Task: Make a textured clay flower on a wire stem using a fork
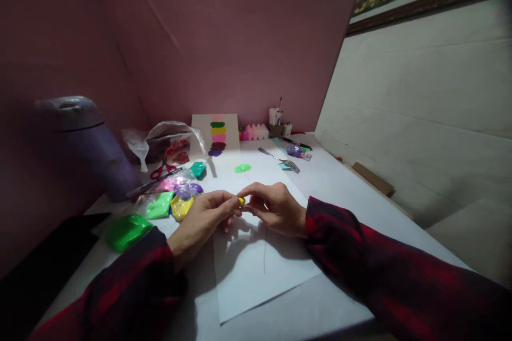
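A small lump of yellow clay (241, 201) is pinched between both hands above a white sheet of paper (248, 298). My left hand (210, 218) has its thumb and fingers closed on the lump from the left. From the right, my right hand (274, 206) grips it with thumb and index fingertip. A thin dark curved line (264, 256) runs down the sheet below the hands. Farther back on the paper lies a flat, bumpy patch of light green clay (242, 168). An opened yellow clay packet (182, 208) sits just left of my left hand.
Green (127, 232), light green (160, 205), purple (188, 190) and teal packets (198, 170) crowd the left, near red-handled scissors (162, 170) and a purple bottle (96, 149). Behind stands a colour-striped card (200, 136). A fork (288, 164) and a pen (296, 144) lie back right.
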`<state>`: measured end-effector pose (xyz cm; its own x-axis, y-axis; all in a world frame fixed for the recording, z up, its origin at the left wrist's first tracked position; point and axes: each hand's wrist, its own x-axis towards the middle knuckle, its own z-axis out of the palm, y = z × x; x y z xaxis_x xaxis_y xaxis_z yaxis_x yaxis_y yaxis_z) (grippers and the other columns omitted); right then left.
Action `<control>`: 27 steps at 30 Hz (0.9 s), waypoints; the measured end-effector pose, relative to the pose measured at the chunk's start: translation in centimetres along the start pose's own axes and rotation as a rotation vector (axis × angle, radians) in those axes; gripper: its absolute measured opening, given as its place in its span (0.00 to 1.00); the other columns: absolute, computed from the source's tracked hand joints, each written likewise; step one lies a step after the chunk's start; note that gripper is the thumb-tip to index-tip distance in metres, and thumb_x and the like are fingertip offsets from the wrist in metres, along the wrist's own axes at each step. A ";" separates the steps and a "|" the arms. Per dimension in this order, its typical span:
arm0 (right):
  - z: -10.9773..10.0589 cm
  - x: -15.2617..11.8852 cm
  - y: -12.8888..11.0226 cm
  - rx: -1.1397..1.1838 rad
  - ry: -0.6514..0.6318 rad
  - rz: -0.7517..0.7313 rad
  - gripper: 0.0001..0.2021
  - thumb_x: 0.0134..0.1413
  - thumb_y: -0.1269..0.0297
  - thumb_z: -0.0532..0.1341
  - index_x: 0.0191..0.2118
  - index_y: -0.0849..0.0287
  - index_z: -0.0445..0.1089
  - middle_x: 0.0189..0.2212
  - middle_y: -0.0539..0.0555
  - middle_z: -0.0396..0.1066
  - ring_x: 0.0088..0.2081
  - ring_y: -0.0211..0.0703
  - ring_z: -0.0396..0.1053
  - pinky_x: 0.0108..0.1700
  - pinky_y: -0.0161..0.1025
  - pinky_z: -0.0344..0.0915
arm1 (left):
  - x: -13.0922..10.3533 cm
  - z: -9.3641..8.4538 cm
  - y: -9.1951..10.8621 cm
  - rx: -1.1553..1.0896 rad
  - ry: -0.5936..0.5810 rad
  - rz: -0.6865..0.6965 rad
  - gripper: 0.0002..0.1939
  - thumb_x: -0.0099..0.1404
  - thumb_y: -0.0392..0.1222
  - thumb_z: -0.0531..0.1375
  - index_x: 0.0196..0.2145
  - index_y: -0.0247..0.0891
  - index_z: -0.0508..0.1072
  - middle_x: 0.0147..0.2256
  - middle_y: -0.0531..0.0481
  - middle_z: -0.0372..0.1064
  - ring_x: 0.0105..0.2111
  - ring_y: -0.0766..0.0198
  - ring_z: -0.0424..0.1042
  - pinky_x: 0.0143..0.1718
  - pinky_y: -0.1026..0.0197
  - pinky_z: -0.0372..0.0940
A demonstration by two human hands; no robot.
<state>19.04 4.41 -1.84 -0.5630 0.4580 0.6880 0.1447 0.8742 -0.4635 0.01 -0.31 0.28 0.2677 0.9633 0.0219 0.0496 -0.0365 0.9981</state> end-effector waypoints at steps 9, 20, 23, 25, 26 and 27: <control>0.0 0.2 -0.1 0.035 0.024 0.056 0.07 0.59 0.66 0.64 0.42 0.61 0.71 0.21 0.47 0.71 0.21 0.33 0.65 0.27 0.31 0.63 | 0.2 -0.2 0.3 -0.045 0.041 -0.020 0.18 0.55 0.52 0.68 0.29 0.32 0.73 0.22 0.54 0.66 0.20 0.72 0.61 0.24 0.68 0.57; -0.3 0.6 -0.6 0.046 0.198 0.234 0.05 0.58 0.67 0.63 0.40 0.59 0.72 0.25 0.48 0.70 0.23 0.33 0.61 0.28 0.33 0.60 | -0.8 0.4 0.9 0.163 0.210 0.291 0.12 0.63 0.49 0.62 0.33 0.36 0.73 0.26 0.51 0.69 0.24 0.67 0.65 0.27 0.64 0.60; -0.4 0.6 -0.1 0.073 0.210 0.323 0.05 0.58 0.65 0.63 0.39 0.59 0.72 0.25 0.49 0.70 0.24 0.34 0.61 0.27 0.34 0.59 | -2.6 2.7 1.4 0.444 0.099 0.592 0.08 0.66 0.45 0.60 0.34 0.38 0.74 0.28 0.50 0.72 0.28 0.66 0.69 0.31 0.63 0.61; -0.4 0.8 0.3 0.153 0.227 0.434 0.06 0.58 0.62 0.63 0.37 0.60 0.72 0.24 0.48 0.68 0.23 0.34 0.59 0.25 0.34 0.58 | -3.6 5.0 0.9 0.728 -0.013 0.877 0.11 0.68 0.49 0.59 0.35 0.38 0.72 0.29 0.50 0.73 0.28 0.65 0.70 0.29 0.63 0.60; -0.4 0.9 0.4 0.214 0.236 0.495 0.08 0.58 0.60 0.63 0.36 0.60 0.72 0.24 0.48 0.67 0.22 0.34 0.59 0.24 0.34 0.58 | -4.0 6.3 0.4 0.868 -0.142 0.979 0.10 0.67 0.48 0.59 0.32 0.39 0.71 0.25 0.53 0.71 0.24 0.66 0.68 0.22 0.63 0.56; -0.5 1.1 0.6 0.273 0.256 0.542 0.09 0.58 0.58 0.63 0.36 0.60 0.71 0.24 0.48 0.67 0.22 0.34 0.60 0.24 0.34 0.59 | -4.4 7.5 -0.2 1.033 -0.269 0.932 0.09 0.66 0.44 0.61 0.28 0.40 0.69 0.22 0.54 0.68 0.22 0.67 0.66 0.19 0.63 0.53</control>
<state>18.90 5.48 -1.12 -0.2519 0.8752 0.4131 0.1224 0.4522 -0.8835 6.04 -6.51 -0.40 0.7588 0.4036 0.5112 0.3953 -0.9092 0.1311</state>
